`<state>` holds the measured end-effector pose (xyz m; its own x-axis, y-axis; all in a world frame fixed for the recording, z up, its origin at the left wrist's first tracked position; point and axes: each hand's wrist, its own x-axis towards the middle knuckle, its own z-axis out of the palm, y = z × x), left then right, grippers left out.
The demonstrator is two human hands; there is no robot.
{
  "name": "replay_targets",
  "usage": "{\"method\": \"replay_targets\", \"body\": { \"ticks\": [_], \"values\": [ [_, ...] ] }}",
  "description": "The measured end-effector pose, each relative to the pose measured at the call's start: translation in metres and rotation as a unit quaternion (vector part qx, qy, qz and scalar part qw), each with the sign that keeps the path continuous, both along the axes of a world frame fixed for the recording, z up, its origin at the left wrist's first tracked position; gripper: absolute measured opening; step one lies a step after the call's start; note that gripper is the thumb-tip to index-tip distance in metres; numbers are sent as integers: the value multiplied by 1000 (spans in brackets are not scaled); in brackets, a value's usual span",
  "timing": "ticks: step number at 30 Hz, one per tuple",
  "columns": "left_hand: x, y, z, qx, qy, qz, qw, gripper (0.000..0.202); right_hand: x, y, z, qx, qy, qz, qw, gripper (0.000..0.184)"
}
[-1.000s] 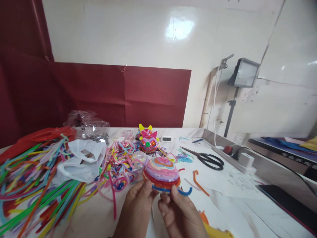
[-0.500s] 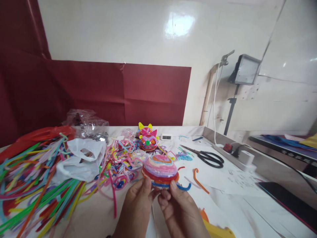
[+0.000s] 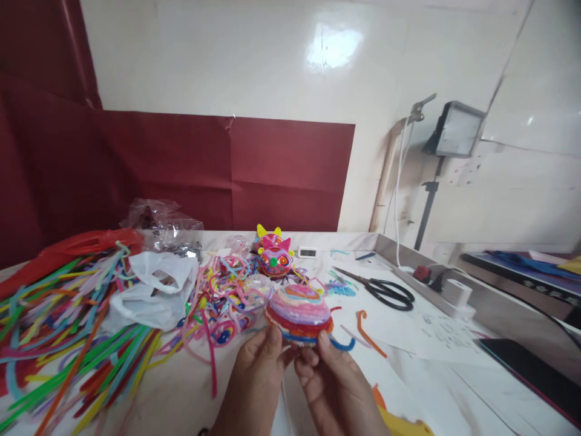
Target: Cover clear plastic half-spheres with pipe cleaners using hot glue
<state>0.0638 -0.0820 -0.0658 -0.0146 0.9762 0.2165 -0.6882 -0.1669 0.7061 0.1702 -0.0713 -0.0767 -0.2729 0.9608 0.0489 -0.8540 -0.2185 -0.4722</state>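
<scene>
Both my hands hold up a dome of coiled pipe cleaners (image 3: 299,312) in pink, purple, orange and red bands, just above the white table (image 3: 190,393). My left hand (image 3: 256,375) grips its lower left rim with thumb and fingers. My right hand (image 3: 333,387) pinches the lower right rim, where a loose blue pipe cleaner end (image 3: 342,346) curls out. Behind the dome stands a finished pink and yellow pipe cleaner figure (image 3: 275,257).
Piles of coloured pipe cleaners (image 3: 68,339) and a white plastic bag (image 3: 154,290) cover the left side. Black scissors (image 3: 385,292), an orange hooked piece (image 3: 365,330), a power strip (image 3: 447,290) and a dark phone (image 3: 531,369) lie to the right. Something yellow (image 3: 402,426) sits by my right wrist.
The hands and dome have hardly moved; the view has shifted slightly.
</scene>
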Motion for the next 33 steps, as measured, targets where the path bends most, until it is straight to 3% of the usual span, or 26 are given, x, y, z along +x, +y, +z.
{"method": "replay_targets", "body": {
  "ticks": [5, 11, 16, 22, 28, 33],
  "values": [
    [0, 2, 1, -5, 0, -5, 1000, 30, 2, 0, -2, 14, 5, 16, 1000, 16],
    [2, -3, 7, -40, 3, 34, 999, 27, 3, 1, -4, 22, 15, 19, 999, 20],
    [2, -3, 10, -55, 20, 62, 996, 26, -2, -5, 5, 12, 18, -11, 1000, 17],
    [-1, 2, 4, -67, 68, 50, 994, 34, -2, -7, 17, -18, -12, -48, 999, 28],
    [-15, 13, -6, -39, 153, 180, 971, 44, 6, -2, 14, 18, -20, -64, 998, 24],
    [-19, 18, -4, 10, 188, 230, 955, 63, 20, -4, 13, 36, -65, -44, 996, 28]
  ]
}}
